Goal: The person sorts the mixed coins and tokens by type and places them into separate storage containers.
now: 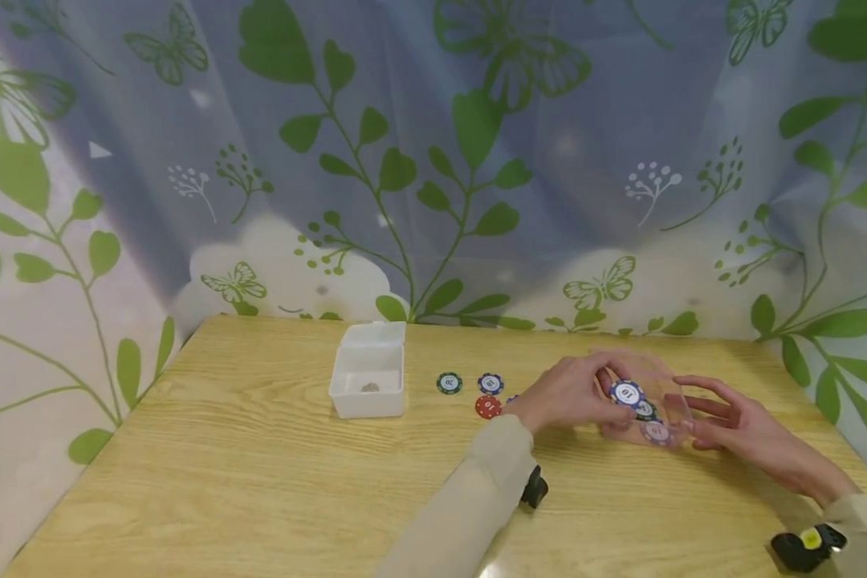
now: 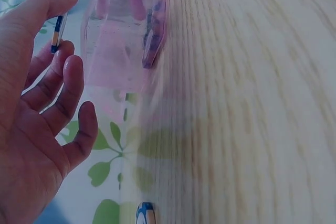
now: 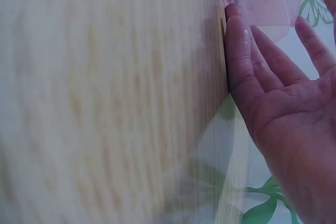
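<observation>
Between thumb and fingertips, my left hand (image 1: 567,393) pinches a blue-and-white poker chip (image 1: 627,393) marked 10. In the left wrist view that chip (image 2: 56,34) shows edge-on. The chip is right at the opening of a clear pink plastic box (image 1: 614,437), with a green poker chip (image 1: 646,412) and another blue one (image 1: 657,433) lying inside. My right hand (image 1: 747,429) holds the box from its right side, fingers and thumb spread around it; in the right wrist view its fingertips lie against the pink wall (image 3: 260,1).
On the wooden table (image 1: 224,449), a green chip (image 1: 449,383), a blue chip (image 1: 490,383) and a red chip (image 1: 487,407) lie left of my left hand, which partly covers one more blue chip (image 1: 511,398). A white lidded box (image 1: 367,401) stands open farther left. A patterned curtain (image 1: 419,160) hangs behind.
</observation>
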Demonstrator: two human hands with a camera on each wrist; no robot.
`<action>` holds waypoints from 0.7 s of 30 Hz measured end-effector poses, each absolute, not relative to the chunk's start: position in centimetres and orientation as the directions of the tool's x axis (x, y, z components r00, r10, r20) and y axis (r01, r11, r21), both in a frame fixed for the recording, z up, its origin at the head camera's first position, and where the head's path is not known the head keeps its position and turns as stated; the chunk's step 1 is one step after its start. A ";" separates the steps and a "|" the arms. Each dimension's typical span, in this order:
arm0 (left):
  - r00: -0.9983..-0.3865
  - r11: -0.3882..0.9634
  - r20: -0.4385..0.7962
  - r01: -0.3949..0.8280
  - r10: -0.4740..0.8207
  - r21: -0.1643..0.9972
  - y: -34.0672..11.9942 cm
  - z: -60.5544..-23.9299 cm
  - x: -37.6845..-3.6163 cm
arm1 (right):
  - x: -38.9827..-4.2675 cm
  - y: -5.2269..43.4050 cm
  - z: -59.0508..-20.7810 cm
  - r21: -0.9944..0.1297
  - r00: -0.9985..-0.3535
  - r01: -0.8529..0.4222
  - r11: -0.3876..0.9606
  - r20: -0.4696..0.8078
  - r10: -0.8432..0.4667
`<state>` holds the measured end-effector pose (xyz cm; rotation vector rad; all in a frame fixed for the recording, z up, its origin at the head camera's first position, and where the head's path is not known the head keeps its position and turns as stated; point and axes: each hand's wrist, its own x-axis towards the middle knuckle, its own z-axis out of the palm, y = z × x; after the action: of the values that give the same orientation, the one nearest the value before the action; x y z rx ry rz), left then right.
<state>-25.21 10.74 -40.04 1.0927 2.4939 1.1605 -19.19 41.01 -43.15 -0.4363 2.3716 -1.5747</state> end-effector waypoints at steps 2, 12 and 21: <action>-0.709 0.421 0.128 0.543 0.693 0.727 11.0 -40.1 -25.3 | -19.2 41.0 -43.2 -0.921 -0.924 -0.103 0.376 -0.052 -0.380; -0.705 0.435 0.109 0.544 0.701 0.718 11.6 -40.6 -25.4 | -19.1 41.1 -43.0 -0.910 -0.929 -0.083 0.407 -0.077 -0.363; -0.704 0.429 0.107 0.538 0.702 0.726 11.6 -40.7 -25.4 | -19.2 40.9 -42.9 -0.924 -0.919 -0.088 0.371 -0.069 -0.389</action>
<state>-25.45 11.60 -40.67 1.0891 2.4696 1.1360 -19.19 40.92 -42.91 -0.4220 2.3599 -1.5648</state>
